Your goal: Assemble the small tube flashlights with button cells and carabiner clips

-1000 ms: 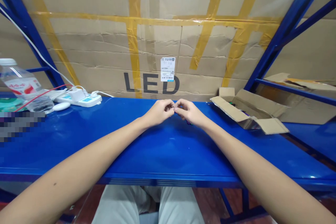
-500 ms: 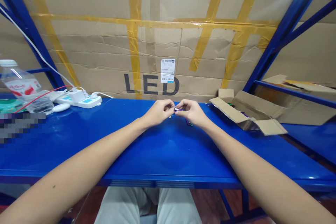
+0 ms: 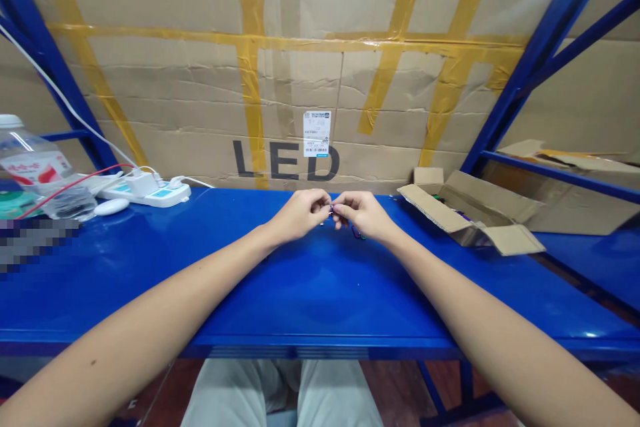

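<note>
My left hand (image 3: 303,215) and my right hand (image 3: 364,215) meet above the middle of the blue table (image 3: 320,287), fingertips almost touching. Both are closed in a pinch around a small shiny purple piece (image 3: 331,210), mostly hidden by the fingers, so its kind cannot be made out. Just under my right hand shows a purple and green metallic object (image 3: 357,233), looped in outline; whether it is joined to the pinched piece is unclear.
An opened cardboard box (image 3: 470,207) with small coloured items stands to the right. On the left are a white power strip (image 3: 167,195), a plastic bottle (image 3: 45,170), a white oval object (image 3: 111,207) and a red cable (image 3: 75,185). Behind rises a large taped carton (image 3: 200,100).
My right fingers have shifted on the small piece, and less of it shows between the hands. The view has moved slightly to the right.
</note>
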The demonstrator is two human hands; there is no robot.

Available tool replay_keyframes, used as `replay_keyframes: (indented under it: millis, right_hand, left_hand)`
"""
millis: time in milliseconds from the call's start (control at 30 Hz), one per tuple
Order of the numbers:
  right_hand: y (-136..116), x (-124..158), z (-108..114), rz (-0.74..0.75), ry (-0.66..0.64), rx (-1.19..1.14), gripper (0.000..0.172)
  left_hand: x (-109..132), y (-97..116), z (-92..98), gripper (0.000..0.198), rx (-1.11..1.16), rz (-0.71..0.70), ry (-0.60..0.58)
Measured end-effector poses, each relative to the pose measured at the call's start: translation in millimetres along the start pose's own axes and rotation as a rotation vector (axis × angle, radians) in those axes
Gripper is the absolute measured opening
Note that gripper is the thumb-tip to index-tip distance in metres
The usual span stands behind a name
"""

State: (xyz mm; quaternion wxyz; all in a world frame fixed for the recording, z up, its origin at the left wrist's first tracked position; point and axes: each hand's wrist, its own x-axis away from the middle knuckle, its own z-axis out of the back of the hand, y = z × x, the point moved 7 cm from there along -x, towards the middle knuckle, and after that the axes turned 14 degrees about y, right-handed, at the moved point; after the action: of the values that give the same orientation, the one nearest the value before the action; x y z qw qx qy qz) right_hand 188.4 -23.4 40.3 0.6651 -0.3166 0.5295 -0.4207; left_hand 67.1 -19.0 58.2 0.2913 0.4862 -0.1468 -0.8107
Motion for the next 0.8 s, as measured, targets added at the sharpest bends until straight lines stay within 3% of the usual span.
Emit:
replay_keyframes:
  millis: [267, 500, 633, 800]
  right_hand:
    - [-1, -2, -1, 0.100, 0.027, 0.213, 0.014]
    - [9, -5, 1, 0.047, -0.001, 0.035, 0.024]
    - [13, -6, 2, -0.015, 0.013, 0.012, 0.023]
    - [14, -7, 3, -0.082, 0.080, -0.016, 0.027]
  left_hand:
    - [3, -13, -4.5, 0.009, 0.001, 0.043, -0.010]
    - [2, -15, -3.6, 0.008, 0.053, 0.119, -0.011]
    - [0, -14, -1.8, 0.009, -0.018, 0.054, 0.036]
    - [1, -5, 1.0, 0.018, -0.181, -0.140, 0.125]
